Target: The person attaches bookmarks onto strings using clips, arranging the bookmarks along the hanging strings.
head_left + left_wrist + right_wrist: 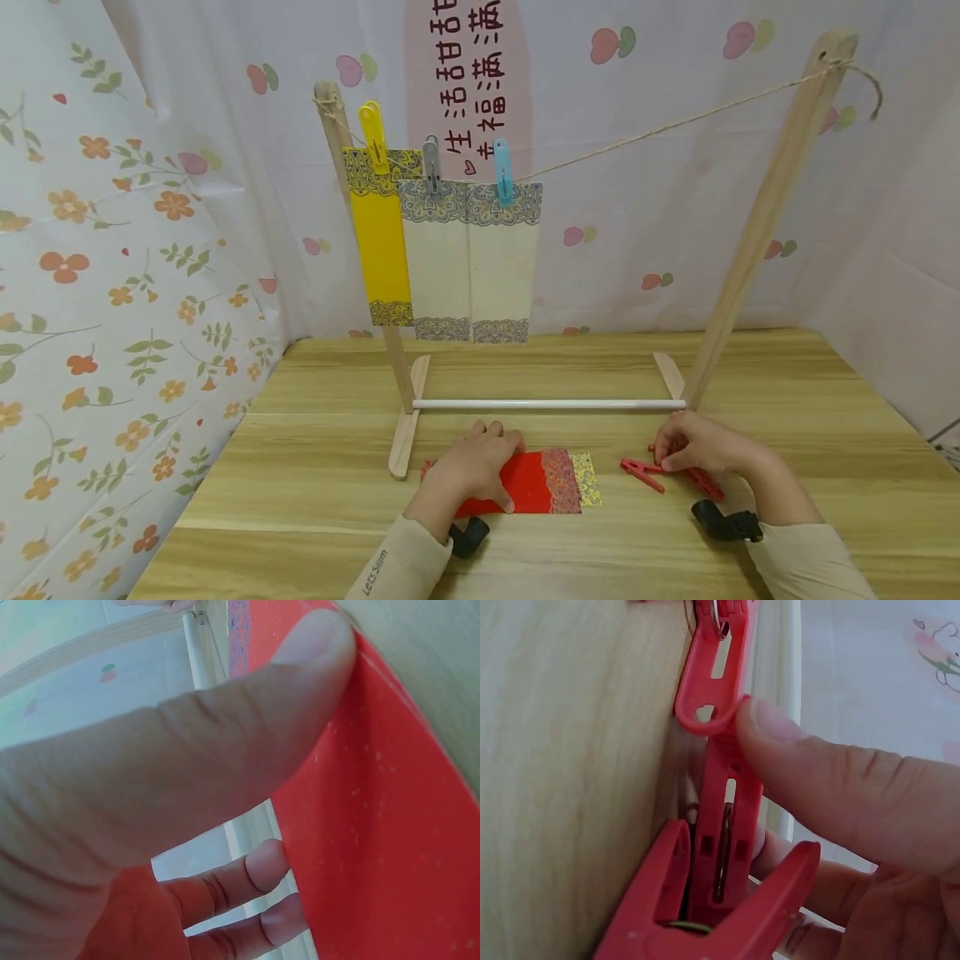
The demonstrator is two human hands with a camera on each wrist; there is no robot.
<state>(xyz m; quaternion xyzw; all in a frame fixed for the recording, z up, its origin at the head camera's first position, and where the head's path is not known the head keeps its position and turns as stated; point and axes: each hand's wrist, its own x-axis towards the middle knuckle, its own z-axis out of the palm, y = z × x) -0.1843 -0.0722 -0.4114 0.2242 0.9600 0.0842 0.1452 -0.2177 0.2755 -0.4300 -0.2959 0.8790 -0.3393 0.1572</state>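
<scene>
Your left hand lies on the red strip, which sits flat on the desk just in front of the rack's white bar. The fingers curl lightly over the strip's far edge and the thumb presses along its near side, so you have the strip pinched between them (the left wrist view shows the thumb against the red paper and two fingertips beyond it). The strip's patterned end points right, and a yellow patterned strip shows from under it.

Your right hand is off to the right on the desk, fingers bent around red pegs. In the right wrist view your thumb presses on one peg where it meets another end to end, and a third peg lies across the near end. How many you truly hold I cannot tell, but at least one is gripped.

Behind, three strips hang on the string between the rack's two wooden posts: a yellow one under a yellow peg, and two cream ones under a grey peg and a blue peg, all bunched at the left post.
</scene>
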